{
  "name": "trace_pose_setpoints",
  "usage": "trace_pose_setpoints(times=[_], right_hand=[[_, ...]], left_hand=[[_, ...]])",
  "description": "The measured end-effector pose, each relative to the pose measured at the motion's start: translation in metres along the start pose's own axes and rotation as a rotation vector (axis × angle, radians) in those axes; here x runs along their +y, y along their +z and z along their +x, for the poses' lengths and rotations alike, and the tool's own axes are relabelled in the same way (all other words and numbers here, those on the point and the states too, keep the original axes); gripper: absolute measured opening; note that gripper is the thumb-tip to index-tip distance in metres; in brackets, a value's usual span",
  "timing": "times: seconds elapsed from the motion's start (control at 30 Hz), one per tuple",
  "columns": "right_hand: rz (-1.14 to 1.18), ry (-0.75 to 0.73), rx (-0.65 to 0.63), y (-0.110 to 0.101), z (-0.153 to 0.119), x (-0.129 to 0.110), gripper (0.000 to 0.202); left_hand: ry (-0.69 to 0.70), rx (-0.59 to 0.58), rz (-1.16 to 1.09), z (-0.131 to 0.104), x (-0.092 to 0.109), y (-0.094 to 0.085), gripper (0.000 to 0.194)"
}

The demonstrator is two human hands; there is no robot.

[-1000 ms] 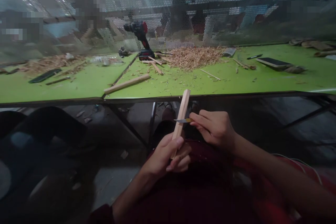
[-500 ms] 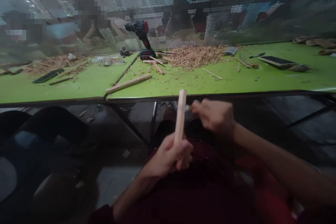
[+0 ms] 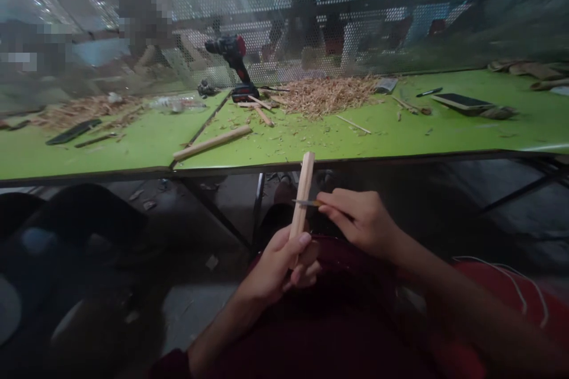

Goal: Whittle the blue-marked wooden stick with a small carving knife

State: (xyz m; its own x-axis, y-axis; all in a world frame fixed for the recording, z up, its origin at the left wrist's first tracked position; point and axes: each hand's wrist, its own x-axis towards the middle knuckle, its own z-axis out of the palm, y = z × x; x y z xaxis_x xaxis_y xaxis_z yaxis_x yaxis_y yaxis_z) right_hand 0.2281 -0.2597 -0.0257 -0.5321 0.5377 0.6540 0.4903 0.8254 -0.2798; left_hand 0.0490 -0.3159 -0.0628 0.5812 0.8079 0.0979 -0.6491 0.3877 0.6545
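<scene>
Below the table's front edge, my left hand point(image 3: 293, 263) is closed around the lower end of a pale wooden stick point(image 3: 303, 186), which stands nearly upright with flat, cut sides. My right hand point(image 3: 362, 219) grips a small knife point(image 3: 307, 203) from the right. Its handle is mostly hidden in my fingers. The thin blade lies across the stick around the middle of its visible length, pointing left.
On the green table point(image 3: 400, 136) are a cordless drill point(image 3: 235, 65), a heap of wood shavings point(image 3: 329, 95), a thicker round stick point(image 3: 213, 142), a phone point(image 3: 466, 102) and a pen point(image 3: 429, 92). Behind stands a perforated screen point(image 3: 275, 6). At left is another person's leg point(image 3: 89, 213).
My right hand has moved down and slightly left, bringing the knife blade lower along the stick. My left hand keeps its hold. The view has shifted slightly.
</scene>
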Motion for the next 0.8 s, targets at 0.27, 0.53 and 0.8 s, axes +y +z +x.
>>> trace_pose_setpoints(times=[0.27,0.53,0.8], right_hand=[[-0.443,-0.164,0.076,-0.003,0.01,0.027,0.025],[-0.587,-0.204,0.055,-0.006,0.014,0.063,0.027],[-0.023,0.318,0.338,-0.033,0.016,0.069,0.025]], left_hand=[[-0.016,0.031,0.046,0.0,-0.002,-0.002,0.024],[-0.098,0.046,0.111,-0.01,-0.006,-0.001,0.031],[-0.015,0.091,0.24,-0.008,-0.008,0.003,0.031]])
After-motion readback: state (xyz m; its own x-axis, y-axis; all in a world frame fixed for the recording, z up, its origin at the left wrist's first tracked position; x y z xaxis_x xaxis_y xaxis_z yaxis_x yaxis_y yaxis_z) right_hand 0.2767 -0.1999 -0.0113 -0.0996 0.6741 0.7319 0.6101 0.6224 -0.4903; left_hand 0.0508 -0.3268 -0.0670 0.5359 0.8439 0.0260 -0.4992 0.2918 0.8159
